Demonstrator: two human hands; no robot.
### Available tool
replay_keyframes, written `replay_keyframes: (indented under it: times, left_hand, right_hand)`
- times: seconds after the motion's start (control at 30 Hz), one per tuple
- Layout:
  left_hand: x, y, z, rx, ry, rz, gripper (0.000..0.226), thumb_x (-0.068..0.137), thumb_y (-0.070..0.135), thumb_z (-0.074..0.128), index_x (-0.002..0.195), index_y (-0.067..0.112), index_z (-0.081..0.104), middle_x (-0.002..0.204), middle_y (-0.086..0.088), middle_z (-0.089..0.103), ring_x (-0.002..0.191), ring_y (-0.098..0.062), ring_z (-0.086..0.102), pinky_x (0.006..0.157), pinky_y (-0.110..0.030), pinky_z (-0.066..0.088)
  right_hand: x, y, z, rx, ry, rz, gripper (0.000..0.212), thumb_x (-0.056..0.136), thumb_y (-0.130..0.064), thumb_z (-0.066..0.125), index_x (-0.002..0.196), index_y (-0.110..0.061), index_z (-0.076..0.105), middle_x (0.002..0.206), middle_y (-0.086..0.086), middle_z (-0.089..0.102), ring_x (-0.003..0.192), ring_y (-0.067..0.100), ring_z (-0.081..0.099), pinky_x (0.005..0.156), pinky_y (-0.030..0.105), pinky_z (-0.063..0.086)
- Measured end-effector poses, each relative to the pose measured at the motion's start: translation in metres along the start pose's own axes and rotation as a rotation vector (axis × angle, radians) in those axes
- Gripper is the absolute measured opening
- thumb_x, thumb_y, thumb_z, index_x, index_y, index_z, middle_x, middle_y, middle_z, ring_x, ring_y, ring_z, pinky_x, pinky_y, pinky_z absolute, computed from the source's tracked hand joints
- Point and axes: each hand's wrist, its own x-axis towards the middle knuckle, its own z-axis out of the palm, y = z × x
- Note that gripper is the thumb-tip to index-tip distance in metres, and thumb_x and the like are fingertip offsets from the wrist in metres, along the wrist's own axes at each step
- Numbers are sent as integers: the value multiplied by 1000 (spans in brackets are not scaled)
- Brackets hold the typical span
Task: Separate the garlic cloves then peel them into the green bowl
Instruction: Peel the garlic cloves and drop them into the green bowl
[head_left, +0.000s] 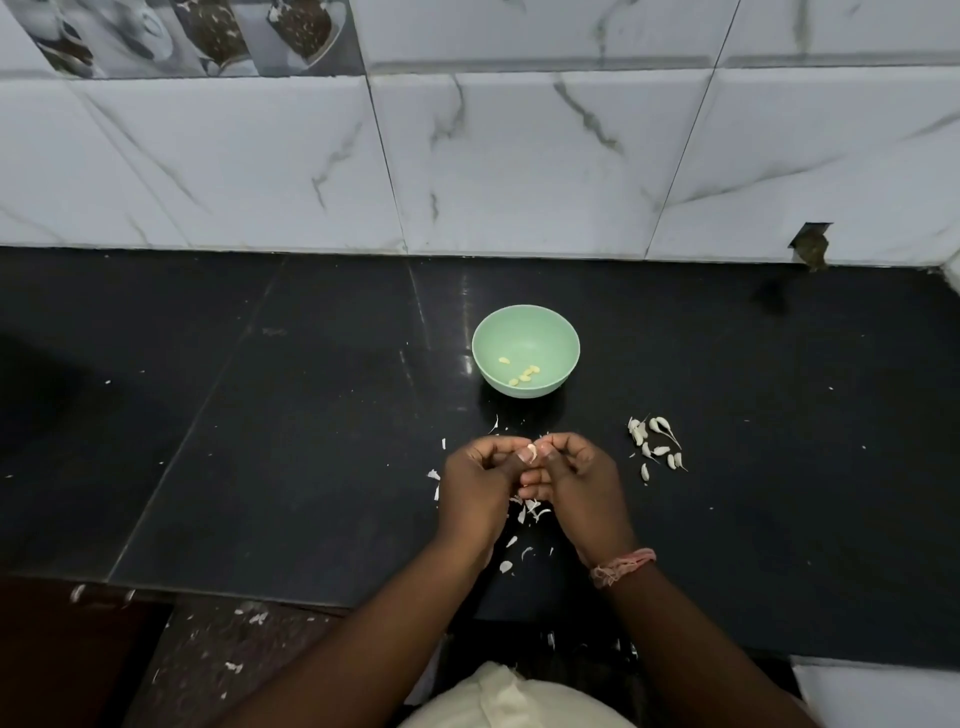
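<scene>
A small garlic clove (531, 450) is pinched between the fingertips of my left hand (475, 486) and my right hand (576, 480), which meet above the black counter (311, 415). Behind them stands the green bowl (525, 322) with several peeled cloves (522, 375) inside. A loose heap of unpeeled cloves (655, 446) lies to the right of my right hand. White peel scraps (527, 512) lie under and around my hands.
The marble-tiled wall (519, 156) rises behind the counter. Peel scraps (249, 618) also lie on the floor beyond the counter's front edge at lower left. A pink thread band (621, 566) is on my right wrist.
</scene>
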Motion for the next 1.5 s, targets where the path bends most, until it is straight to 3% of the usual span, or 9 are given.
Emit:
replay_keyframes:
  times: [0.17, 0.37, 0.6, 0.73, 0.8, 1.0, 1.13, 1.33, 1.5]
  left_hand:
    - [-3, 0, -1, -18, 58, 54, 12, 90, -3, 70, 99, 3, 75, 80, -17, 75, 67, -18, 69, 61, -25, 57]
    - [-2, -3, -4, -26, 13, 82, 23, 88, -3, 73, 107, 9, 76, 93, -14, 78, 82, -21, 73, 81, -33, 61]
    - [-8, 0, -5, -28, -16, 104, 18, 90, -7, 68, 98, 6, 77, 85, -11, 77, 76, -18, 73, 69, -25, 58]
    - [-11, 3, -9, 51, -55, 164, 16, 90, 1, 71, 103, 7, 78, 88, -8, 79, 79, -16, 75, 72, -24, 57]
    - [-11, 4, -10, 86, -73, 177, 17, 90, 3, 72, 105, 8, 79, 91, -6, 79, 81, -14, 74, 74, -22, 56]
    - [-8, 4, -12, 295, -81, 251, 23, 91, 7, 70, 110, 16, 79, 89, -3, 79, 85, -15, 73, 77, -26, 56]
    - [-7, 4, -10, 226, 3, 208, 19, 90, 5, 72, 108, 9, 77, 81, -5, 77, 74, -13, 72, 70, -23, 56]
    - [-13, 3, -7, 142, -2, 230, 10, 92, 5, 71, 100, 5, 77, 83, -8, 77, 73, -9, 71, 70, -20, 55]
    - [-10, 1, -6, 113, 3, 222, 18, 89, -2, 72, 102, 8, 78, 87, -9, 78, 75, -13, 68, 73, -24, 57]
  right_hand:
    - [-4, 1, 0, -198, 19, -140, 18, 98, 1, 58, 91, -8, 71, 68, 5, 71, 59, 11, 66, 60, 23, 56]
    - [-6, 0, -4, -175, 16, -166, 14, 97, -2, 63, 97, -9, 75, 75, 7, 77, 71, 23, 76, 72, 34, 62]
    - [-6, -7, -9, -189, -33, -132, 11, 95, -3, 66, 91, -8, 75, 73, 12, 75, 71, 35, 75, 72, 49, 62]
    - [-6, -12, -13, -207, -65, -145, 11, 94, 0, 64, 89, -4, 73, 71, 12, 75, 67, 24, 74, 62, 34, 59]
    - [-7, -10, -12, -252, -58, -172, 9, 93, -3, 66, 89, -8, 72, 72, 8, 75, 69, 20, 74, 62, 34, 59]
    - [-7, -6, -21, -689, -27, -589, 16, 91, -9, 68, 101, -19, 76, 95, -7, 68, 87, 6, 66, 81, 27, 54]
    - [-5, -7, -23, -715, -39, -602, 8, 91, -10, 69, 94, -17, 73, 90, -5, 66, 82, 9, 64, 76, 33, 54]
    - [-9, -4, -19, -764, 11, -591, 9, 86, -9, 71, 82, -15, 67, 81, -9, 57, 73, 3, 54, 67, 7, 37]
    - [-10, -7, -15, -728, 35, -572, 12, 83, -6, 72, 75, -12, 65, 74, -9, 54, 70, -9, 55, 61, 4, 34]
